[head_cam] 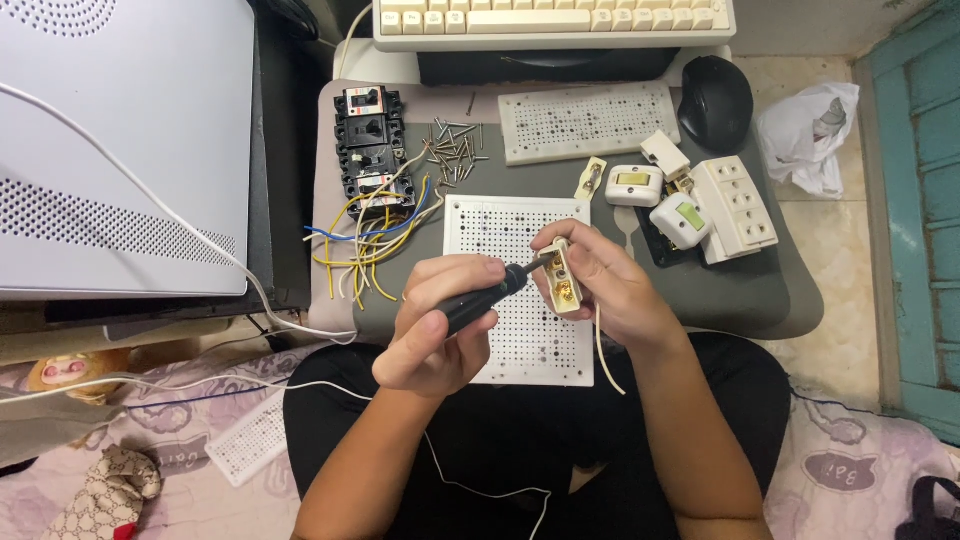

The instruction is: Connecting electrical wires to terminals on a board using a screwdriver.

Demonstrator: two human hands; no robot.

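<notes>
Black screwdriver point(478, 297) gripped in closed left hand point(435, 325), tip at brass terminal of small cream fuse holder point(562, 281), pinched by right hand point(600, 280) fingers, above white perforated board point(500, 225), loose screws point(452, 150) and coloured wires point(365, 240) near.

Keyboard point(555, 18): cut off by the top edge. Screwdriver point(480, 297): handle largely covered by the left hand point(435, 325). Perforated board point(505, 290): middle hidden behind both hands. Screws point(452, 150): too small to count.
</notes>
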